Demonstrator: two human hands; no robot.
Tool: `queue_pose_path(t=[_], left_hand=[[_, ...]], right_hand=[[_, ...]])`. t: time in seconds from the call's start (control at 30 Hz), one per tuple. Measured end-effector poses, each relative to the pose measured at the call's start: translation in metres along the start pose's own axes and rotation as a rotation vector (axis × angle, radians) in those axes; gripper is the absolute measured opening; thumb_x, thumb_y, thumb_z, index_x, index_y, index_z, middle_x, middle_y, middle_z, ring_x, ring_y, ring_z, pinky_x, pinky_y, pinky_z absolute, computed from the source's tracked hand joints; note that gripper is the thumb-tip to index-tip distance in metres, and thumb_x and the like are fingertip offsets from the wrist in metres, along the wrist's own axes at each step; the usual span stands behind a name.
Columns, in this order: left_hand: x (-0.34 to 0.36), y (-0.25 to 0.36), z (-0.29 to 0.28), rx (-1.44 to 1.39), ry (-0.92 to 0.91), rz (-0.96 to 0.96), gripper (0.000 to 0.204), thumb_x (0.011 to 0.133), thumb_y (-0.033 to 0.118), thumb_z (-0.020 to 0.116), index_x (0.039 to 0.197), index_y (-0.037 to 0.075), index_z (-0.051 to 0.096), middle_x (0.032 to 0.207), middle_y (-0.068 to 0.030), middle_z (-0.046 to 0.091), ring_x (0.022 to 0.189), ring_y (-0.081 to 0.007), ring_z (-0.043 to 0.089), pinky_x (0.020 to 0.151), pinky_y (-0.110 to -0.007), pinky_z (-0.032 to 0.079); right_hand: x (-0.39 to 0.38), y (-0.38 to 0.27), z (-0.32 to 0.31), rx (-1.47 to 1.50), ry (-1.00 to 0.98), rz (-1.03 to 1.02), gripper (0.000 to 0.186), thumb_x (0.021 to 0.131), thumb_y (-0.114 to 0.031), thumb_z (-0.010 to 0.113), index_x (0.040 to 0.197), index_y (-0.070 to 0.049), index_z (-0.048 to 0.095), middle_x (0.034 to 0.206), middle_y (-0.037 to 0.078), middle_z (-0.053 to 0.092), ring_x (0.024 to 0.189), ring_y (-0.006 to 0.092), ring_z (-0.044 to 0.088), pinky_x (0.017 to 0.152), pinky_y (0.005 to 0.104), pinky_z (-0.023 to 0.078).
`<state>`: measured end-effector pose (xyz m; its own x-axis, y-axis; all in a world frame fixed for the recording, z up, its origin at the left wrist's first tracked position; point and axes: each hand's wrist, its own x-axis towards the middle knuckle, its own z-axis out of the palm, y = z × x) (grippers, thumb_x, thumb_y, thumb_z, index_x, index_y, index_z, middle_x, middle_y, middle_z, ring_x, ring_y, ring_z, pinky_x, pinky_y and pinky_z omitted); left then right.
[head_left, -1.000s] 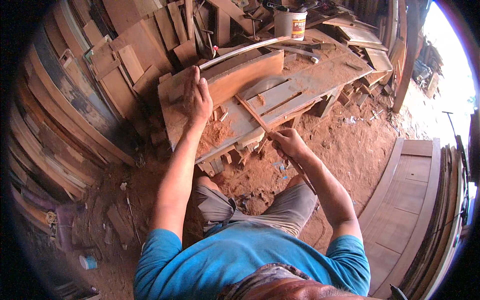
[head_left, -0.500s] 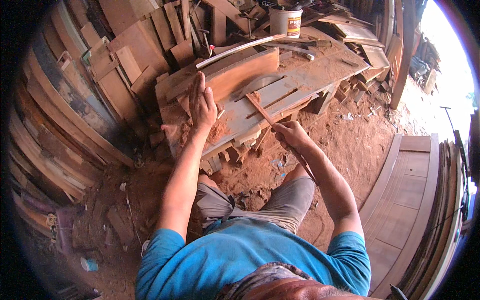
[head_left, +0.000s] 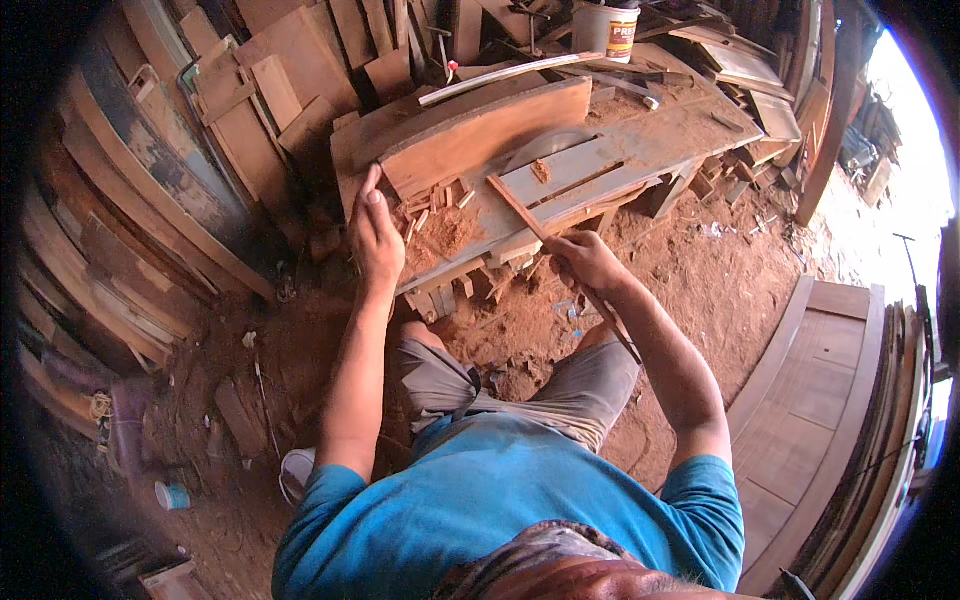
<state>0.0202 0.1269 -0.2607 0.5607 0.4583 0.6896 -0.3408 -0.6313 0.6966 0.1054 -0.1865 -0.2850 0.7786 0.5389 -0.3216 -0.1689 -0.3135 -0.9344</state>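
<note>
Straight, flat fingers of my left hand [head_left: 380,235] rest at the near left end of an upright wooden board [head_left: 485,135] on the saw table [head_left: 670,130]. My right hand [head_left: 580,260] is closed on a long, thin wooden strip [head_left: 515,205], which runs from beside my forearm up onto the grey tabletop. A circular blade [head_left: 545,145] pokes up beside the board, partly screened by it. Small offcuts [head_left: 445,200] and sawdust [head_left: 450,235] lie between my left hand and the strip.
Planks and panels [head_left: 175,180] lean along the left. A white bucket [head_left: 590,30] and stacked boards [head_left: 760,100] stand at the back. A panelled door [head_left: 800,410] lies or leans at lower right, beside an upright stack. Wood scraps litter the dusty floor [head_left: 700,300].
My left hand has moved down and left, toward me, along the board's end, showing more of the offcuts. My right hand still grips the strip. The whole view has shifted slightly.
</note>
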Motion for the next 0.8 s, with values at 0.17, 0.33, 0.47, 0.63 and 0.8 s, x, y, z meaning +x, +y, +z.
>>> queue_pose_path(t=[0.17, 0.33, 0.47, 0.63, 0.8], left_hand=[[0.018, -0.008, 0.041, 0.048, -0.18, 0.27, 0.059, 0.11, 0.037, 0.024, 0.154, -0.001, 0.031, 0.159, -0.022, 0.033, 0.148, -0.037, 0.031, 0.123, -0.044, 0.023], [0.038, -0.012, 0.091, 0.065, -0.295, 0.454, 0.06, 0.109, 0.038, 0.024, 0.155, 0.0, 0.03, 0.159, -0.0211, 0.033, 0.148, -0.0375, 0.032, 0.124, -0.046, 0.02], [0.039, -0.019, 0.104, 0.064, -0.328, 0.472, 0.059, 0.109, 0.039, 0.025, 0.154, 0.001, 0.032, 0.158, -0.02, 0.036, 0.147, -0.0358, 0.034, 0.124, -0.047, 0.02], [0.039, -0.033, 0.111, 0.086, -0.298, 0.5, 0.057, 0.109, 0.036, 0.025, 0.153, 0.001, 0.034, 0.158, -0.0192, 0.037, 0.147, -0.0356, 0.034, 0.124, -0.047, 0.021], [0.039, -0.042, 0.112, 0.084, -0.309, 0.525, 0.059, 0.109, 0.038, 0.025, 0.155, 0.003, 0.032, 0.16, -0.0178, 0.035, 0.147, -0.0355, 0.033, 0.124, -0.046, 0.022]], right_hand=[[0.029, -0.006, 0.005, 0.065, -0.003, -0.026, 0.034, 0.1, -0.03, 0.063, 0.094, 0.003, 0.067, 0.063, 0.001, 0.058, 0.046, 0.0099, 0.051, 0.042, 0.0274, 0.039], [0.045, 0.002, 0.005, 0.07, 0.058, -0.031, 0.033, 0.099, -0.03, 0.064, 0.091, 0.002, 0.068, 0.063, 0.001, 0.058, 0.046, 0.0101, 0.051, 0.041, 0.0276, 0.039], [0.045, 0.0, 0.004, -0.037, 0.129, -0.023, 0.037, 0.097, -0.033, 0.067, 0.077, -0.002, 0.067, 0.06, 0.002, 0.059, 0.046, 0.0107, 0.053, 0.042, 0.0277, 0.042], [0.044, 0.003, -0.001, -0.017, 0.136, -0.053, 0.036, 0.097, -0.031, 0.068, 0.075, -0.002, 0.067, 0.06, 0.002, 0.06, 0.045, 0.011, 0.054, 0.041, 0.0286, 0.043], [0.052, 0.008, -0.005, -0.031, 0.136, -0.078, 0.035, 0.097, -0.03, 0.067, 0.076, -0.002, 0.068, 0.061, 0.002, 0.06, 0.045, 0.0113, 0.054, 0.04, 0.0292, 0.042]])
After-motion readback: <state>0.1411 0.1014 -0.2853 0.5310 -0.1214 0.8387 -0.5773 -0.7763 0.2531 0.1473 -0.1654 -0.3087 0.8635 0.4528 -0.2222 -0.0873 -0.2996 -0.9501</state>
